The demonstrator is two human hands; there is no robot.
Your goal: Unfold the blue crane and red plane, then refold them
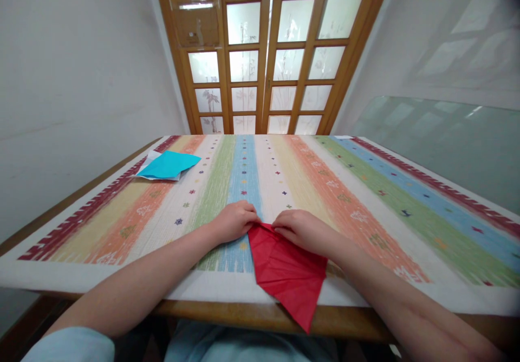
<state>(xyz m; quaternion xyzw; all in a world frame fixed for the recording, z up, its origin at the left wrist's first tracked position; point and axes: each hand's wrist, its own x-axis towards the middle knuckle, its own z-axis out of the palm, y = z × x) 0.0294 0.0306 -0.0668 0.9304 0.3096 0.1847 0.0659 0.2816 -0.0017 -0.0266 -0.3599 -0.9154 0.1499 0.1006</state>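
A sheet of red paper (286,267) with several crease lines lies at the table's front edge, its lowest corner hanging over the rim. My left hand (238,221) pinches the paper's upper left corner between thumb and fingers. Just to the right, my right hand (303,229) has its fingers closed on the top edge, where a narrow strip looks folded over. The fingertips of both hands are close together along that edge. My right hand and wrist cover the paper's upper right part.
A striped tablecloth (211,188) with small printed flowers covers the table. At the back left lie blue sheets of paper (168,164) over white ones. A glass panel (439,140) leans by the right wall. Wooden doors (264,53) with glass panes stand behind the table.
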